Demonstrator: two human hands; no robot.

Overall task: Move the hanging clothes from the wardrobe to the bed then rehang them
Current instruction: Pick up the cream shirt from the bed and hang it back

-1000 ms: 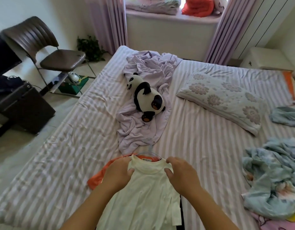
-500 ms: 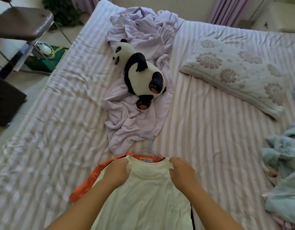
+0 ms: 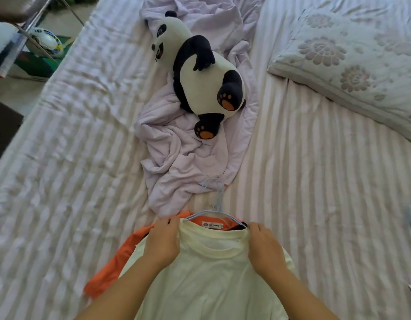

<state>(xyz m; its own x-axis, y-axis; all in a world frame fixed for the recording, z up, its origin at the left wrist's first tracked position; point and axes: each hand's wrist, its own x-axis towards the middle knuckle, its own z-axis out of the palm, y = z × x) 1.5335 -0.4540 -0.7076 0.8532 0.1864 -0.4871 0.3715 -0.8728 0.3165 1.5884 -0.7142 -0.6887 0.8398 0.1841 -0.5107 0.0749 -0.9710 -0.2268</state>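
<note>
Gripping the neckline of the cream T-shirt (image 3: pixel 200 280), I have my left hand (image 3: pixel 161 242) pinching the collar on one side and my right hand (image 3: pixel 264 247) pinching it on the other, fingers curled over the fabric edge. The shirt lies flat on the striped bed (image 3: pixel 315 204) just under my hands, on top of an orange garment (image 3: pixel 112 266) that sticks out past my left wrist. Between my hands the wire hanger (image 3: pixel 217 207) shows, its hook pointing away from me toward the crumpled lilac sheet (image 3: pixel 176 162) and the panda toy (image 3: pixel 207 77) beyond. I judge this as the rehanging step: the collar is being fitted around the hanger. Next, I think, I need the shoulders seated evenly on the wire before lifting by the hook.
</note>
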